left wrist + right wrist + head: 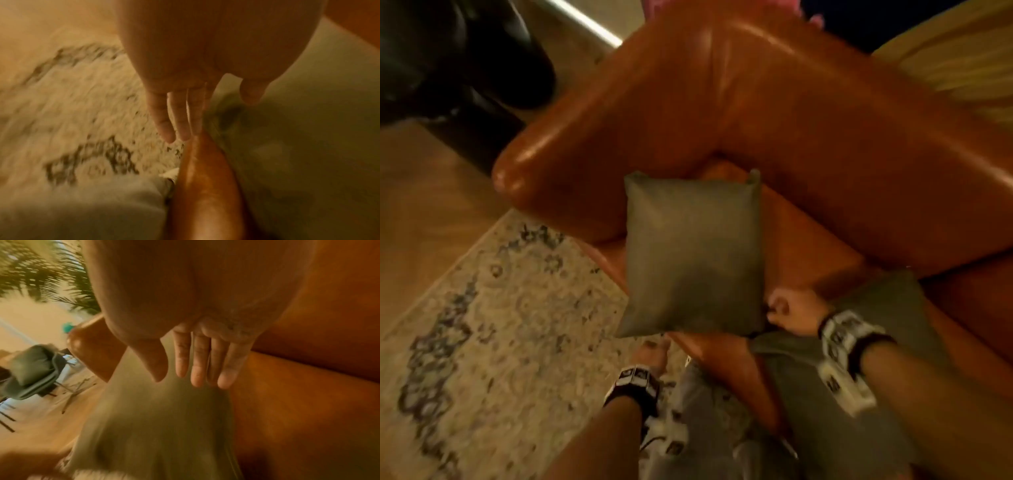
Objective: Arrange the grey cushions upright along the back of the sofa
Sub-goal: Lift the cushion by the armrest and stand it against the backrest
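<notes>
A grey cushion [693, 253] stands tilted over the front left of the brown leather sofa [808, 144], its top corners toward the sofa's inner corner. My right hand [779, 310] is at its lower right corner. In the right wrist view its fingers [200, 366] are straight, with the blurred cushion [156, 426] beyond them. My left hand [652, 349] sits just under the cushion's lower edge, fingers [164, 121] straight and holding nothing. A second grey cushion [887, 305] lies flat on the seat beneath my right forearm.
A patterned rug [493, 335] covers the wooden floor left of the sofa. A dark chair [458, 68] stands beyond the sofa's left arm [558, 161]. My grey-trousered leg [709, 445] presses against the seat's front edge. A potted palm [51, 272] shows in the right wrist view.
</notes>
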The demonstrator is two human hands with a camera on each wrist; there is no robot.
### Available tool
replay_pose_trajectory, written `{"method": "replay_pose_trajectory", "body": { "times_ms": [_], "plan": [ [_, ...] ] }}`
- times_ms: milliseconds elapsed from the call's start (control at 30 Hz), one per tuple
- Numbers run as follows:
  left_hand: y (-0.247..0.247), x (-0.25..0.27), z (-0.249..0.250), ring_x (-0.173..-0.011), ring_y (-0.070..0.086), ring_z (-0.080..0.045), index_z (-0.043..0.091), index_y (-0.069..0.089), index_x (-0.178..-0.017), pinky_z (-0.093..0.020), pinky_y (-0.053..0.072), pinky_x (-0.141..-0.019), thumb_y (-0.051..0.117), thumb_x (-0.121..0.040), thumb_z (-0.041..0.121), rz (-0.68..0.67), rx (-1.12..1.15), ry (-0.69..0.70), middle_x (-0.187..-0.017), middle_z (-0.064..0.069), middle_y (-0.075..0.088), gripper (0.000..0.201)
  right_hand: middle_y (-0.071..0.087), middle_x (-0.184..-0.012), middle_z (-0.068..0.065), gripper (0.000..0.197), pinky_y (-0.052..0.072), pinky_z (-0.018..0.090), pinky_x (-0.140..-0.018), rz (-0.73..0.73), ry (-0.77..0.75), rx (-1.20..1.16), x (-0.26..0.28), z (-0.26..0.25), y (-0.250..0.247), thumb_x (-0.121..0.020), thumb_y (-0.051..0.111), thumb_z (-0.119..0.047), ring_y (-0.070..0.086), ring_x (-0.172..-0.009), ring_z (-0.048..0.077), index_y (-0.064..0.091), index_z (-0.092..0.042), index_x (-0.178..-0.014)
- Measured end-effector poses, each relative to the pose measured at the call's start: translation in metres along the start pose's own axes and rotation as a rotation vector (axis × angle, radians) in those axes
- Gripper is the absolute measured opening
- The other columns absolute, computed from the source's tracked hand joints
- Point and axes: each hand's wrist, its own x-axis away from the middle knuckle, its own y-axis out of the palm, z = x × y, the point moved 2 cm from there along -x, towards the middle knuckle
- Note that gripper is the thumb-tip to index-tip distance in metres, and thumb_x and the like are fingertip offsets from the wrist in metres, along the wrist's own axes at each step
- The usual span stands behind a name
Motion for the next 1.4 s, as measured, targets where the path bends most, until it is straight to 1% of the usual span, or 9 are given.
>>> {"method": "replay_pose_trajectory", "body": {
  "times_ms": [133,333,467,567,700,833,966,1166,1400],
  "plan": [
    [0.002,-0.030,0.023,-0.101,0.056,-0.035,0.010,0.048,-0.133,-0.056,0.053,-0.089,0.049,-0.092,0.055,-0.018,0.456,-0.096,-0.111,-0.014,0.058,0.061,0.056,-0.135,0.013,0.054,0.040,0.035,-0.102,0.276,-0.123,0.019,-0.114,-0.082,-0.088,-0.083,0.067,-0.040,0.053,-0.124,0.031,0.052,-0.014,-0.128],
    [0.009,-0.064,0.062,-0.106,0.062,-0.034,0.024,0.051,-0.123,-0.054,0.050,-0.097,0.055,-0.067,0.082,-0.037,0.900,-0.163,-0.122,-0.006,0.063,0.081,0.022,-0.160,0.017,0.086,0.040,0.048,-0.108,0.160,0.138,0.156,-0.176,-0.069,-0.084,-0.081,0.045,-0.070,0.044,-0.133,0.043,0.020,-0.025,-0.150],
    [-0.006,-0.054,0.128,-0.139,0.042,-0.030,0.021,0.031,-0.151,-0.049,0.033,-0.116,0.055,-0.089,0.050,0.209,0.700,0.212,-0.151,-0.007,0.044,0.072,0.042,-0.145,0.028,0.077,0.039,0.049,-0.102,0.201,0.445,-0.136,-0.123,-0.014,-0.028,-0.092,0.038,-0.059,0.046,-0.127,0.048,0.017,-0.013,-0.150],
    [-0.014,-0.061,0.207,-0.133,0.049,-0.022,0.022,0.040,-0.147,-0.041,0.037,-0.115,0.060,-0.088,0.041,0.066,0.273,0.593,-0.146,-0.003,0.052,0.065,0.050,-0.140,0.024,0.091,0.045,0.050,-0.100,0.163,0.611,-0.535,-0.079,0.012,0.030,-0.080,0.045,-0.072,0.053,-0.121,0.045,0.027,-0.011,-0.145],
    [-0.006,-0.074,0.294,-0.129,0.052,-0.021,0.026,0.051,-0.140,-0.036,0.038,-0.112,0.058,-0.087,0.050,-0.114,-0.246,0.651,-0.143,0.001,0.054,0.058,0.065,-0.116,0.022,0.068,0.052,0.038,-0.067,0.016,0.737,-1.004,-0.052,0.023,0.046,-0.089,0.043,-0.061,0.066,-0.087,0.033,0.045,-0.008,-0.132],
    [0.000,-0.087,0.334,-0.129,0.051,-0.029,0.023,0.046,-0.141,-0.042,0.037,-0.112,0.057,-0.086,0.056,-0.017,-0.286,0.571,-0.142,-0.004,0.053,0.065,0.061,-0.127,0.022,0.084,0.042,0.047,-0.102,0.523,0.864,-0.924,-0.072,0.084,-0.011,-0.078,0.037,-0.079,0.055,-0.118,0.041,0.062,-0.007,-0.112],
    [0.023,-0.086,0.347,-0.139,0.042,-0.031,0.017,0.039,-0.147,-0.038,0.029,-0.117,0.053,-0.087,0.060,-0.037,-0.286,0.543,-0.154,-0.007,0.042,0.076,0.053,-0.141,0.003,0.108,0.034,0.052,-0.111,0.616,0.753,-1.341,-0.101,0.101,-0.038,-0.050,0.059,-0.088,0.047,-0.129,0.034,0.045,-0.024,-0.136],
    [0.033,-0.042,0.342,-0.124,0.057,-0.027,0.018,0.052,-0.138,-0.037,0.042,-0.108,0.060,-0.078,0.061,-0.082,-0.038,0.726,-0.137,-0.006,0.059,0.074,0.048,-0.146,0.001,0.111,0.034,0.053,-0.112,0.802,0.620,-1.578,-0.064,0.071,-0.048,-0.051,0.065,-0.082,0.046,-0.133,0.031,0.033,-0.032,-0.145],
    [0.036,-0.016,0.373,-0.130,0.052,-0.016,0.030,0.046,-0.139,-0.043,0.040,-0.112,0.061,-0.073,0.068,-0.198,0.130,0.927,-0.144,0.003,0.053,0.078,0.052,-0.138,-0.001,0.069,0.036,0.027,-0.096,1.139,0.387,-1.326,-0.034,0.071,-0.086,-0.084,0.058,-0.054,0.050,-0.126,0.024,0.028,-0.034,-0.144]
  ]
}}
